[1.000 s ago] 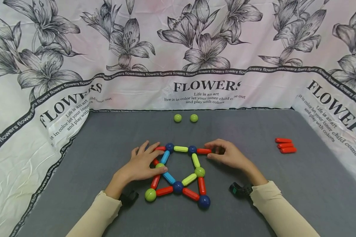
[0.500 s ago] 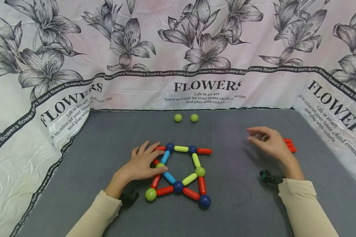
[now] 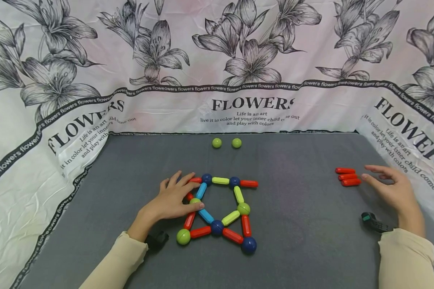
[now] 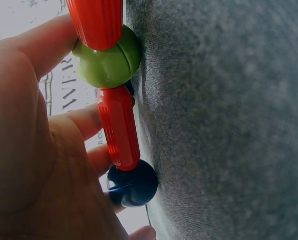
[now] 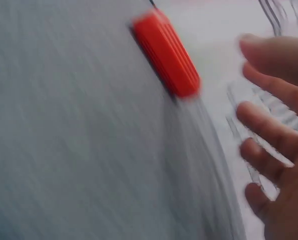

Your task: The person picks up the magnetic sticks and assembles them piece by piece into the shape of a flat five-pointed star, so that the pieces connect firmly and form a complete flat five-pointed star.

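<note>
My left hand (image 3: 175, 196) lies over the left side of a flat frame of magnetic rods and balls, fingers spread and covering part of it. The left wrist view shows my thumb touching a green ball (image 4: 108, 60); fingers reach behind a red rod (image 4: 119, 127) and a navy ball (image 4: 132, 182). Lime rods (image 3: 221, 181) and blue rods (image 3: 206, 216) make up the frame's middle ring, with red rods (image 3: 233, 236) around it. At the right, my right hand (image 3: 396, 190) holds nothing, beside a small stack of red rods (image 3: 351, 182); one red rod (image 5: 169, 55) shows blurred in the right wrist view.
Two loose green balls (image 3: 226, 143) (image 3: 236, 143) sit at the back of the grey table (image 3: 293, 241). A white flower-printed cloth (image 3: 253, 112) hangs behind and along both sides. Each wrist wears a black strap (image 3: 376, 224).
My right hand has let go of the red rod at the frame's upper right and moved right, past the stack of red rods. My left hand and the frame have stayed put.
</note>
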Available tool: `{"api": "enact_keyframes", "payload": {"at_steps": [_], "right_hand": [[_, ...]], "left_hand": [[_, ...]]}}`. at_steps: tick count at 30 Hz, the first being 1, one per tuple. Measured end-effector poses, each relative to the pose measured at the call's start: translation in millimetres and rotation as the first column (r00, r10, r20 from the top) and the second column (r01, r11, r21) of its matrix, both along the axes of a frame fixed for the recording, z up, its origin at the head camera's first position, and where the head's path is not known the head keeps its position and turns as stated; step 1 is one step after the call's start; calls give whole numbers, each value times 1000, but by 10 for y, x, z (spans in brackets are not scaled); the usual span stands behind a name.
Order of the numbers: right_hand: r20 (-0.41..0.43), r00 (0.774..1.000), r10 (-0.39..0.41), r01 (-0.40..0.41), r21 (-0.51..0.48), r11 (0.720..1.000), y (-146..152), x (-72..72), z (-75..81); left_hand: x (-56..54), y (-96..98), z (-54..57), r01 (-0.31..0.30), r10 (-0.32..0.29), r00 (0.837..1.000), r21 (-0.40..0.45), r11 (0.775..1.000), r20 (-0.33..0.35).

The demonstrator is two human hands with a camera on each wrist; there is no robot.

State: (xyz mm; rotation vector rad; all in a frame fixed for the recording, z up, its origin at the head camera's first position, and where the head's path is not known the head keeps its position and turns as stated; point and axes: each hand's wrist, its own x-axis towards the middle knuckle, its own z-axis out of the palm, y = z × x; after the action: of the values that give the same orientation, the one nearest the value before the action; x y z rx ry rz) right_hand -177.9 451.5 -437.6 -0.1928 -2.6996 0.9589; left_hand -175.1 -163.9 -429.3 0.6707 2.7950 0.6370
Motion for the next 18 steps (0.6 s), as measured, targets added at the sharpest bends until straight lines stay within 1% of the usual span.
{"api": "enact_keyframes", "payload": {"at_steps": [3,7,12,18], "right_hand": [[109,994,0,1,-12,1000,116,78,-44],[195,980,37,-35,-13,999,197,118,-79],[239,965,108,-108,-14,994,197,96,-74],[266,954,136,-150,36,988,160,60,-33]], "left_hand": [[-2,-2,0,-1,1,1000,0,1000,-1],[-4,-5,-3,-3,3,1000,-5,1000,1],[-12,-8,-9,-2,2,1000,-6,1000,4],[-20,-14,-18,-3,3,1000,-10,1000,1]]}}
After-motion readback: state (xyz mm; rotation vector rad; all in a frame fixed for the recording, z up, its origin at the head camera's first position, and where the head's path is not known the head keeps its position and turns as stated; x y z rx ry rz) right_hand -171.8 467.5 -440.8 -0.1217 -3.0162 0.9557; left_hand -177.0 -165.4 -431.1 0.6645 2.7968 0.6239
